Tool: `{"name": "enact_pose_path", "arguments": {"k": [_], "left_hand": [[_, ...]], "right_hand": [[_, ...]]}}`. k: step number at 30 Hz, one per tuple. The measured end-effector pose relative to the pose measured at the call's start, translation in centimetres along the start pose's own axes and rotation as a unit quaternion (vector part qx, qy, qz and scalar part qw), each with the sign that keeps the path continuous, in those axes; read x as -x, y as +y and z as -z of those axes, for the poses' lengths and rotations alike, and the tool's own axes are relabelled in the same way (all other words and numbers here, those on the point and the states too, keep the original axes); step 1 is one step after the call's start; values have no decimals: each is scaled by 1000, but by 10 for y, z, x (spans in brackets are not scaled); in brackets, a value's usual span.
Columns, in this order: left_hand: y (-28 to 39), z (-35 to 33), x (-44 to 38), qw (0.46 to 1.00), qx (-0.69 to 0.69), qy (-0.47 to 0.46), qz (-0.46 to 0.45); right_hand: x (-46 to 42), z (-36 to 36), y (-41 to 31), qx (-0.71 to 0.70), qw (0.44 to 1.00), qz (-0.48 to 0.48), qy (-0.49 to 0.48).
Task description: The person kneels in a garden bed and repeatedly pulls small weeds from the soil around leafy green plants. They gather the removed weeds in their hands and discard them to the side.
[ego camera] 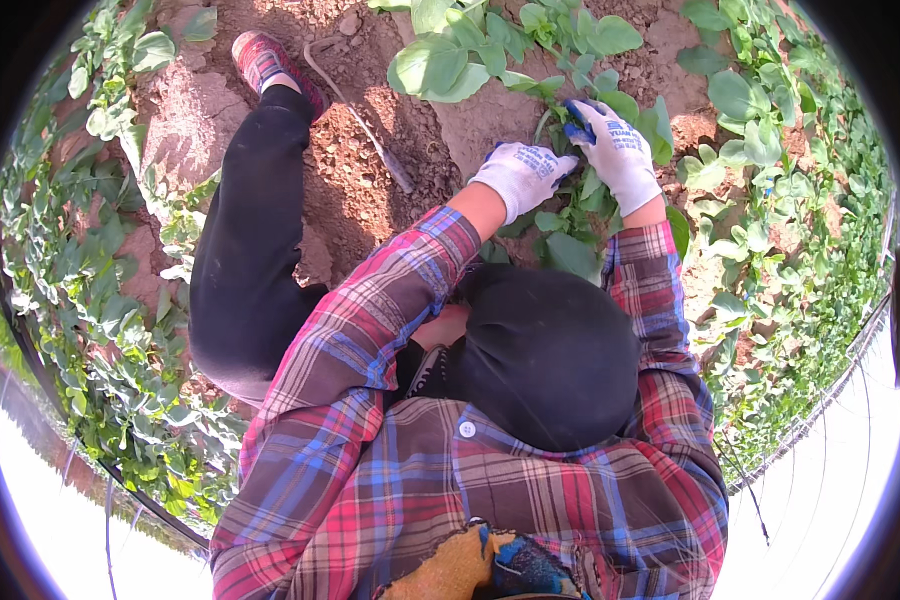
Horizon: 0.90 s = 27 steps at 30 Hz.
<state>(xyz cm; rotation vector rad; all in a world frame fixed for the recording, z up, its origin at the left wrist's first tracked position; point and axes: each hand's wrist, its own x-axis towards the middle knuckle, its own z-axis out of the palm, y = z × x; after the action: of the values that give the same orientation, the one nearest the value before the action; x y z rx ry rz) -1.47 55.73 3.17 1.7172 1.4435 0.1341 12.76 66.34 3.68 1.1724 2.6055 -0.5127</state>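
Observation:
Both my hands wear white knit gloves with blue coated fingers and reach into a green leafy plant in front of my bent knee. My left hand has its fingers curled at the plant's stems, with the fingertips hidden. Just to its right, my right hand touches the upper stems, its fingers bent around the foliage. Whether either hand grips a stem cannot be told. Broad leaves spread above the hands. On the soil to the left lies a thin hand tool with a curved shaft, apart from both hands.
Reddish, cloddy soil lies between my outstretched leg and the plant. Rows of leafy plants run along the left and right. My bent knee is close below my hands. Thin wires or poles show near the rim.

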Motion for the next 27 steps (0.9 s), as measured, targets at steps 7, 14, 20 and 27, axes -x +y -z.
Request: {"name": "enact_pose_path", "arguments": {"k": [7, 14, 20, 27], "left_hand": [[5, -4, -15, 997, -62, -31, -28], [11, 14, 59, 992, 80, -46, 87], [-36, 19, 97, 954, 101, -188, 210], [-107, -13, 85, 917, 56, 59, 390]], "right_hand": [[-1, 1, -5, 11, 1000, -2, -1], [0, -3, -2, 21, 1000, -3, 7], [-2, -3, 0, 20, 1000, -6, 1], [-2, 4, -9, 8, 1000, -7, -17]]}}
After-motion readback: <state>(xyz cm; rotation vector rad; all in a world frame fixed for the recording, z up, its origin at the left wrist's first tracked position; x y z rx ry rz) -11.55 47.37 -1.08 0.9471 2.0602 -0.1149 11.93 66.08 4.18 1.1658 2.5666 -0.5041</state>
